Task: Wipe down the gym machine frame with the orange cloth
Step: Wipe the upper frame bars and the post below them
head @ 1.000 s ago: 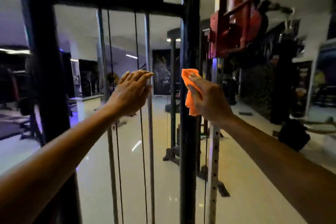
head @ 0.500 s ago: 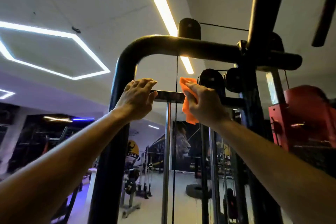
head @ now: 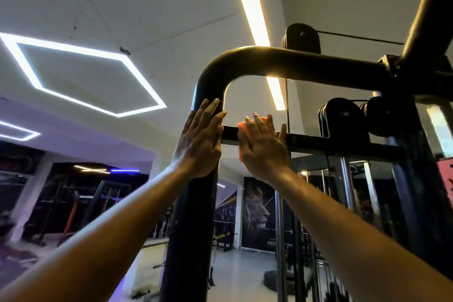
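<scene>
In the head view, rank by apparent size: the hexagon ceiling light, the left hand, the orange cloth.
1. Hexagon light, by far the widest outline.
2. Left hand, though its nearness to the camera inflates it.
3. Orange cloth, mostly hidden under the right hand, so its true size is unclear.

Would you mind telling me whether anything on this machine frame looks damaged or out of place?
Nothing stands out. The black frame looks intact, the left hand rests flat on its upright, and the right hand presses the orange cloth against the crossbar.
</scene>
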